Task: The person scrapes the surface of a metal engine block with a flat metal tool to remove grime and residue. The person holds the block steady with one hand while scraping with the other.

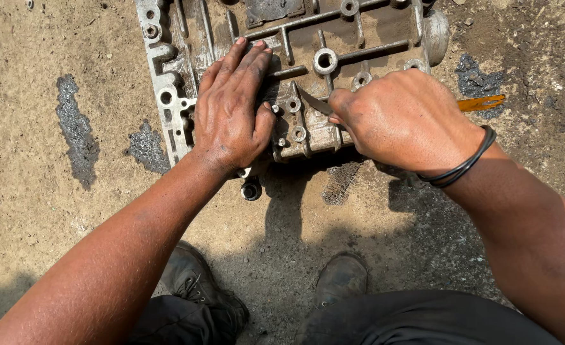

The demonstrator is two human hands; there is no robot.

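Cast aluminium engine casing (372,45) is laid flat on the dirt ground (27,160), ribbed inner face up. Left hand (231,112) is pressed flat on it, fingers spread, nothing gripped. Right hand (404,118) is clenched on a thin blade (314,103) with an orange handle (483,102); tip is set against the near ribs. Grime is seen over most of the face, so scraping is judged early, most left. Loose bolt (250,190), oil stains (75,131) and boots (196,281) noted nearby; blade path is crowded by bosses.

Sandy ground (33,191) with dark oil stains (77,134); two worn black shoes (196,281), black wristband (464,167)
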